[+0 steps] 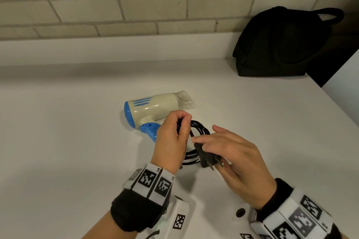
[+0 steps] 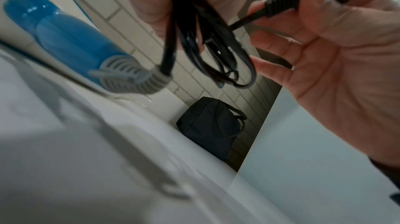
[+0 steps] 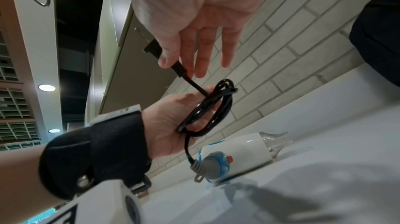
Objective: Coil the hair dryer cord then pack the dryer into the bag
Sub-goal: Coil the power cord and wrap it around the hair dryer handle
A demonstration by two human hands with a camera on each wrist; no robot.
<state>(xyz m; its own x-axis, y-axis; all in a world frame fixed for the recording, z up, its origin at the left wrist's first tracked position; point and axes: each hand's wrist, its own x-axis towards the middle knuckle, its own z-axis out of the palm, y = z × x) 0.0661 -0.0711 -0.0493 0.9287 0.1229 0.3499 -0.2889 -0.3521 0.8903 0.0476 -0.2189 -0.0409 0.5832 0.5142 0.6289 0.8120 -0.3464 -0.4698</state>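
A cream and blue hair dryer (image 1: 153, 108) lies on its side on the white counter (image 1: 68, 141), nozzle pointing right. Its black cord (image 1: 200, 130) is wound into several loops. My left hand (image 1: 172, 137) grips the bundle of loops (image 3: 207, 111) just above the dryer's blue handle (image 2: 71, 39). My right hand (image 1: 231, 157) pinches the black plug (image 1: 208, 158) between thumb and forefinger, its other fingers stretched out. A short straight piece of cord (image 3: 195, 85) runs from the plug to the coil. The black bag (image 1: 281, 44) stands at the back right against the wall.
A pale brick wall (image 1: 136, 2) with a white ledge runs behind the counter. The counter's right edge (image 1: 334, 103) drops off beside the bag. White surface stretches left of the dryer.
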